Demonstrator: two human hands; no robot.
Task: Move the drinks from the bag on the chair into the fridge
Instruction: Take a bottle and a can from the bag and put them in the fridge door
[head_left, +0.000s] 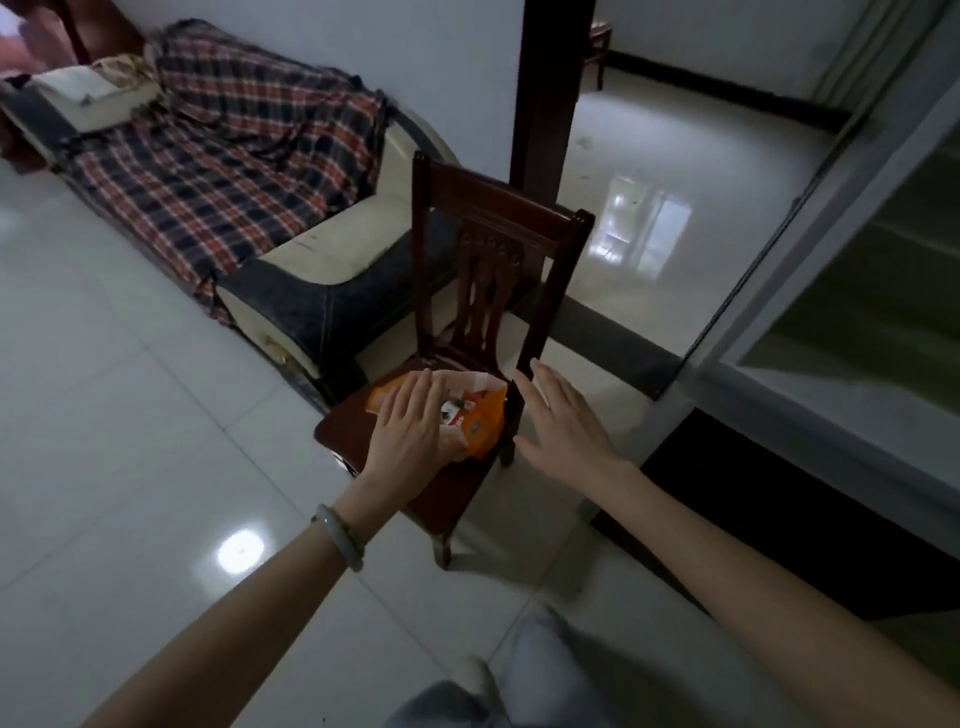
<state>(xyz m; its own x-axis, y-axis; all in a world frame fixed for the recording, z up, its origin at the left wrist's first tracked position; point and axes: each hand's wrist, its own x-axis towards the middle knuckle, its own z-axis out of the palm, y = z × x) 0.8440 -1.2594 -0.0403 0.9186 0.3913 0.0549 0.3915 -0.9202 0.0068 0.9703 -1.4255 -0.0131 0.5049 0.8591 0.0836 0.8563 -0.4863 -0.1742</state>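
So the left hand (410, 421) is sitting flat over the near-left side of the bag (483, 428), fingers (423, 387) spread out and loose, not gripping anything. Fingertips are lying across the left rim of the bag's open mouth, looks like touching it, though it's a bit blurry so I can't swear to it. There's a pale bangle (340, 535) riding on that wrist.

The right hand (558, 421) is hanging just to the right of the bag, palm down, fingers stretched out and open too, not touching the bag. It's overlapping the right post of the chair back in the picture; can't tell if it's actually in contact.

Between the two hands the orange bag is gaping open with a white lining showing, and down inside you can make out the drinks (457, 413), red and white packaging, too small to say exactly what kind or how many. They're sitting right beside the left fingertips, just to the right of them.

The bag is resting on the seat of a dark wooden chair (493, 228). Far left of the chair there's a sofa (322, 254) with a plaid blanket (234, 150) thrown over it. Everything's standing on a shiny white tile floor (130, 441).
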